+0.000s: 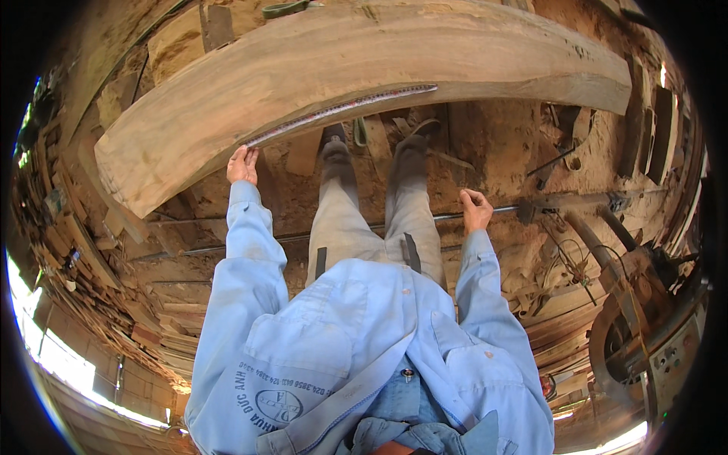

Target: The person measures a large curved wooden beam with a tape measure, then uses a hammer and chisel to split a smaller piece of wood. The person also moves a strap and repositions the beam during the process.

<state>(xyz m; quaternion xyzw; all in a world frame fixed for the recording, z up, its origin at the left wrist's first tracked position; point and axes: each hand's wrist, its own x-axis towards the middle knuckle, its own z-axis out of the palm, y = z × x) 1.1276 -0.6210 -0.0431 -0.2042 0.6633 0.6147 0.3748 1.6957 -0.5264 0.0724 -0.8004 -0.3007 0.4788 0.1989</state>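
A broad, thick wooden plank (364, 53) stretches across the far side in front of me. Along its near edge lies a thin white measuring tape (341, 108) with dark and red marks. My left hand (243, 165) is closed at the tape's left end, fingertips pinched against the plank's edge. Out to the right, away from the plank, is my right hand (475, 210). Its thumb and fingers are drawn together, and whatever may be between them is too small to make out.
A green looped item (287, 9) rests at the plank's far edge. My feet stand below its near edge on a brown, dusty floor. A long metal bar (296, 237) runs crosswise before me. Machinery (644, 303) stands at the right; stacked boards (83, 250) line the left.
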